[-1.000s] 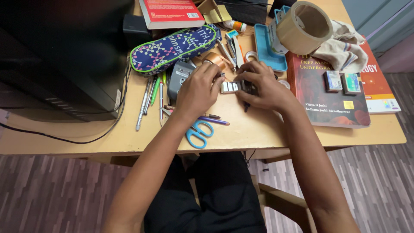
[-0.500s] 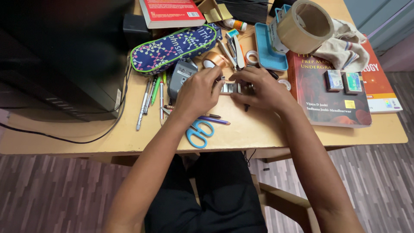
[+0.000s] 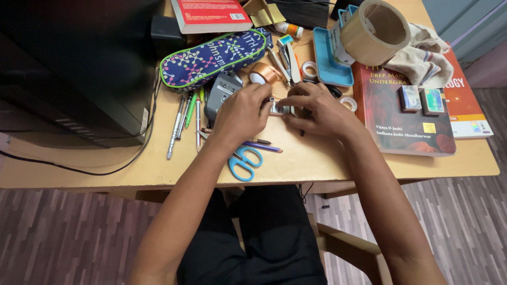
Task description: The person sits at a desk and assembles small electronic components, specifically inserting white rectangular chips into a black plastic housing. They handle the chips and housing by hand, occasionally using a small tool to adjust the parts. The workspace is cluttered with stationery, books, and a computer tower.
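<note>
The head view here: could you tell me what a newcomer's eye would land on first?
Probably the two hands meeting at the middle of the cluttered wooden desk: the left hand and right hand pinch a small silvery object between their fingertips. Next, the big roll of brown tape standing at the top right, and the patterned blue pencil pouch lying at the upper left.

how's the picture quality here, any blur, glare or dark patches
Head view: the left hand, right hand and the small silvery object between them look sharp, evenly lit, no strong glare; the black box at upper left is a dark mass without detail; the desk edge bows slightly, wide-angle distortion.
</note>
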